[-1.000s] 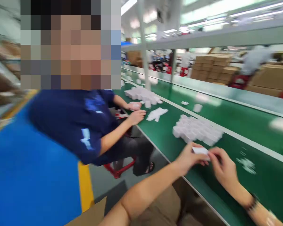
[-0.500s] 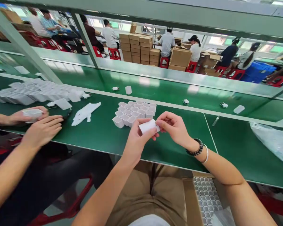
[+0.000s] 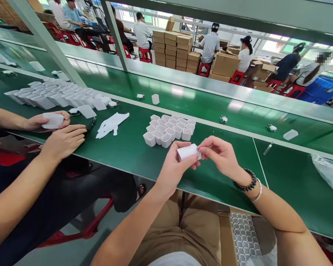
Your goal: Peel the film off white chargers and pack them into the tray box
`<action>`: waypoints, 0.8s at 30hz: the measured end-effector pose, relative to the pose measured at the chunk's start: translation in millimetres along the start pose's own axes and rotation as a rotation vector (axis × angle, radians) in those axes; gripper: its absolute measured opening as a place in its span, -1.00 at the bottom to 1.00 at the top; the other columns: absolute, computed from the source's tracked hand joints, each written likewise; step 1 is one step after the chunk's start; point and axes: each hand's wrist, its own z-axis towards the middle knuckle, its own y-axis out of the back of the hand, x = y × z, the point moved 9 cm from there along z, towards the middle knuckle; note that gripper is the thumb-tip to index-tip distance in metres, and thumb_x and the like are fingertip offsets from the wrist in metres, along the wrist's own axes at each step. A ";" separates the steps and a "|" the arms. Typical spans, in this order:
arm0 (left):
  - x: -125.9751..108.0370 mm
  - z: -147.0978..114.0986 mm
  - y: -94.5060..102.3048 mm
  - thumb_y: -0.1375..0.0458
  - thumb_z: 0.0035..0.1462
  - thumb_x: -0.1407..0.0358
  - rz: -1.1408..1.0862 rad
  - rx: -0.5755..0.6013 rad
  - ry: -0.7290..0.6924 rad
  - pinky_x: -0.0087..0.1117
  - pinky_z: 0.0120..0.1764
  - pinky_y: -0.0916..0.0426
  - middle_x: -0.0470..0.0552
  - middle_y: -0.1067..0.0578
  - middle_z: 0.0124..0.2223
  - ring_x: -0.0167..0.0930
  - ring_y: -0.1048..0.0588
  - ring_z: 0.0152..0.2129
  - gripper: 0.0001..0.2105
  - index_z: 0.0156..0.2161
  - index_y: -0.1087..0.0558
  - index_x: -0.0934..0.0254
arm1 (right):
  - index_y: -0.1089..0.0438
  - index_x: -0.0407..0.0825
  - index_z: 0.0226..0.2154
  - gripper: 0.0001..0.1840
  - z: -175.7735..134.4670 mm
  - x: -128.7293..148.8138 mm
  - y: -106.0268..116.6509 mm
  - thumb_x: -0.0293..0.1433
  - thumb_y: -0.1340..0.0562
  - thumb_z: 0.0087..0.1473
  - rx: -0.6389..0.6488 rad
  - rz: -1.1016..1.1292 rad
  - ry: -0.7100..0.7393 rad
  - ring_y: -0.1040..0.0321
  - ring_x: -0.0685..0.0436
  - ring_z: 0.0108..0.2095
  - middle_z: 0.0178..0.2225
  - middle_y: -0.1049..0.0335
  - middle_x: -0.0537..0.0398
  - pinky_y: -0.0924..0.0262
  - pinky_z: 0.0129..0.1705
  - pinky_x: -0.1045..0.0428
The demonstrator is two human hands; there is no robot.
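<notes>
A small white plastic cup-shaped housing (image 3: 187,151) lies on its side in my left hand (image 3: 177,162), with the fingers and thumb wrapped around it. My right hand (image 3: 220,153) is closed in a pinch at the housing's right end. Whatever the right fingertips grip there is too small or hidden to make out. Just beyond my left hand, a cluster of similar white housings (image 3: 166,139) stands upright on the green work surface (image 3: 135,155), their open tops facing up.
A co-worker's hands (image 3: 63,142) hold another white housing at left, near a large pile of housings (image 3: 52,94) and a white glove (image 3: 112,123). Small white-topped parts (image 3: 223,119) lie on the far strip. A small tube (image 3: 268,148) and plastic bag (image 3: 327,173) are right; a carton of housings (image 3: 244,236) sits below.
The camera view has shifted, so the whole scene sits differently in the picture. Both hands keep nearly the same hold at the housing. The co-worker's hands still hold their housing.
</notes>
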 end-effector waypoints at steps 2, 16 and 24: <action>8.6 3.1 5.1 -0.35 0.00 0.32 -0.026 -0.010 0.047 -0.45 -0.37 -0.36 -0.03 -0.57 -0.30 -0.48 -0.52 -0.45 -0.58 -0.06 -0.31 0.29 | -0.45 -0.02 -0.38 -0.76 0.5 -7.6 -2.9 -0.21 -0.32 0.20 0.024 0.014 -0.041 -0.31 0.01 -0.49 -0.52 -0.39 0.16 -0.24 -0.43 0.08; 69.9 34.6 56.8 -0.36 -0.02 0.32 -0.006 -0.141 0.175 -0.42 -0.31 -0.38 -0.04 -0.56 -0.33 -0.48 -0.52 -0.45 -0.58 -0.08 -0.31 0.31 | -0.43 -0.07 -0.31 -0.69 3.4 -102.8 -24.9 -0.14 -0.35 0.16 0.113 0.224 -0.389 -0.29 0.04 -0.47 -0.48 -0.39 0.17 -0.24 -0.37 0.09; 76.0 37.0 61.0 -0.36 -0.04 0.31 0.043 -0.154 0.161 -0.42 -0.32 -0.38 -0.04 -0.56 -0.33 -0.47 -0.53 -0.45 -0.56 -0.08 -0.30 0.30 | -0.43 -0.08 -0.36 -0.70 1.0 -119.4 -29.3 -0.19 -0.41 0.05 0.103 0.350 -0.458 -0.28 0.05 -0.50 -0.50 -0.43 0.18 -0.19 -0.41 0.09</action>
